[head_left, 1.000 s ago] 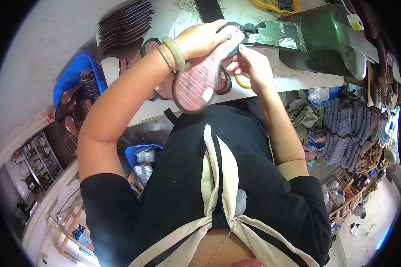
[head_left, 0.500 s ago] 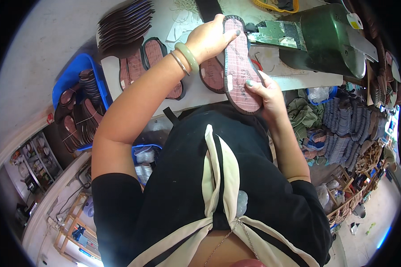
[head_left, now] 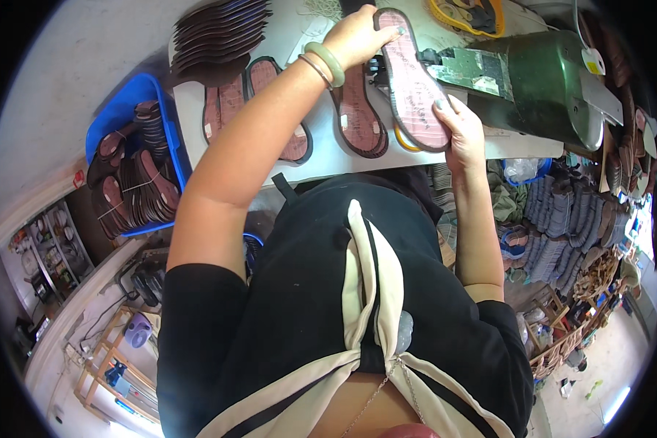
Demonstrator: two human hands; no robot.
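A pinkish insole [head_left: 414, 84] with a dark bound edge is held up over the table, its patterned face toward me. My left hand [head_left: 354, 38] grips its upper end, the thumb on the patterned face and the fingers behind. Near the lower end, my right hand [head_left: 462, 131] pinches the right edge with its thumb on the face. Just left of it, a stack of similar insoles [head_left: 361, 120] lies on the white table [head_left: 321, 157]. More pink insoles [head_left: 226, 102] lie further left, partly hidden by my left forearm.
A green sewing machine [head_left: 544, 77] stands right of the held insole. A fanned stack of dark soles [head_left: 219, 36] sits at the back left. A blue bin [head_left: 169, 120] of bundled soles is at the left, a yellow basket [head_left: 482, 29] at the back. Grey bundles [head_left: 555, 212] are piled at the right.
The held insole has moved away from me and slightly right, both hands with it. It now slants more, and the insole stack beside it shows more fully.
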